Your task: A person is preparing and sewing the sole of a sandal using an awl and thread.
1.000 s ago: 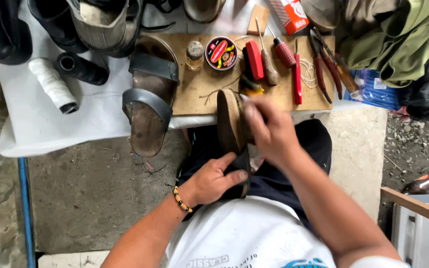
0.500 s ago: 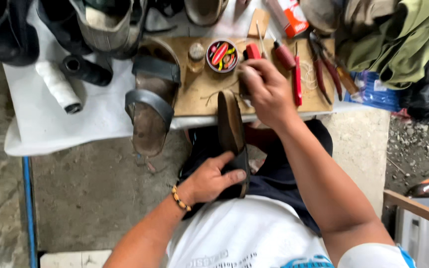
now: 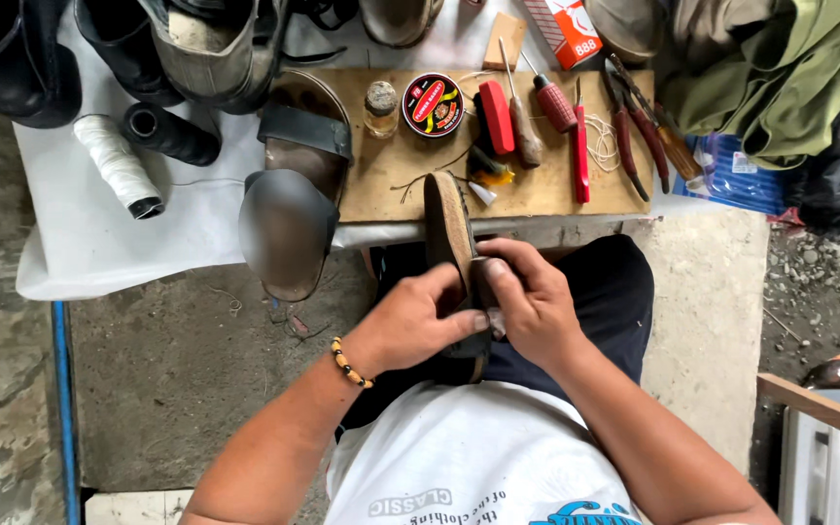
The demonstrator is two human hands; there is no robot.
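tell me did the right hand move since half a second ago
Yes. The right hand came back from the wooden board, where it reached near the red tools, toward the body, and now grips the shoe beside the left hand.

Both hands, the left hand (image 3: 420,326) and the right hand (image 3: 535,306), hold a brown shoe (image 3: 451,238) on its edge by a wooden board (image 3: 410,180) with tools.

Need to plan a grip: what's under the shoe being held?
Under the shoe lie the person's dark-trousered lap and the board's edge. Both hands cover its rear part.
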